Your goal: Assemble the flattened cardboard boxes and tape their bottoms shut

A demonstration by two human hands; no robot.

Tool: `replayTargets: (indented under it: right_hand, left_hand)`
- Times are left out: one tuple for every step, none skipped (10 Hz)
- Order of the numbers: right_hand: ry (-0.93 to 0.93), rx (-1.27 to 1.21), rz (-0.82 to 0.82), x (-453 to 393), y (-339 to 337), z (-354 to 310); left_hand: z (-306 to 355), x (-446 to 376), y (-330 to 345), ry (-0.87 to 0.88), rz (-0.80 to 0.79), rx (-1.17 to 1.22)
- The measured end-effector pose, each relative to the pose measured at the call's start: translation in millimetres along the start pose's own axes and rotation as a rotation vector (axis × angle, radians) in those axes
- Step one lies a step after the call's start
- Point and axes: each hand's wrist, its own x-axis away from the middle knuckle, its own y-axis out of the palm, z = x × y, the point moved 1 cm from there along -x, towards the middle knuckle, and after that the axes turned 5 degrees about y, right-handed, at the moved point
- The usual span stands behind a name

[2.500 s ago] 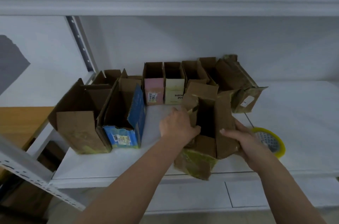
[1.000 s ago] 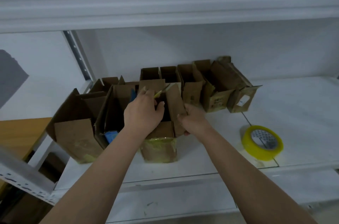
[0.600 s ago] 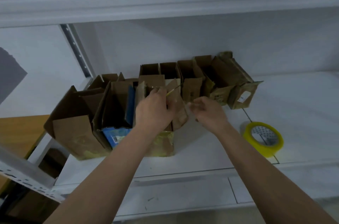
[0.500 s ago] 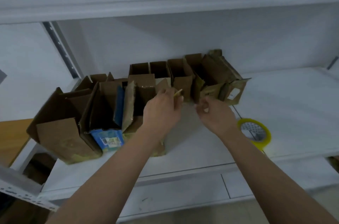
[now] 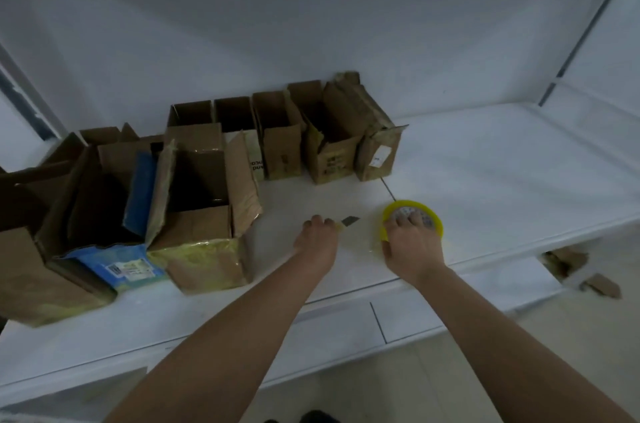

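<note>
On the white shelf, both hands grip the tape roll.

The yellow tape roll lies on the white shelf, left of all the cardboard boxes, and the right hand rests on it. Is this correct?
One detail is wrong. In the head view the yellow tape roll lies on the white shelf to the right of the cardboard boxes, not left of them. The right hand does rest on it.

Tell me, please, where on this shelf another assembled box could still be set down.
The shelf is bare right of the tape roll and the rightmost box. Left, the boxes crowd together; the taped box fills the front. Both hands occupy the middle.
</note>
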Motion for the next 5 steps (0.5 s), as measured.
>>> replayTargets:
  right_hand:
    - [-0.043,-0.003,-0.003,0.0,9.9,2.4]
    - [-0.057,-0.002,0.008,0.5,14.5,3.8]
    - [-0.048,-0.019,0.022,2.2,15.3,4.9]
    - [-0.07,-0.026,0.066,1.1,9.5,4.9]
    - [-0.096,-0.07,0.114,-5.6,-8.0,2.7]
  left_hand:
    - [3.9,-10.2,15.4,-0.031,-0.027,-0.078]
    - [6.5,-13.4,20.6,-0.094,-0.022,-0.129]
    - [3.8,-13.1,18.4,-0.162,-0.022,-0.164]
    - [0.3,-7.2,9.0,-0.125,0.013,-0.127]
    - [0.0,-0.5,-16.9,-0.012,0.156,-0.065]
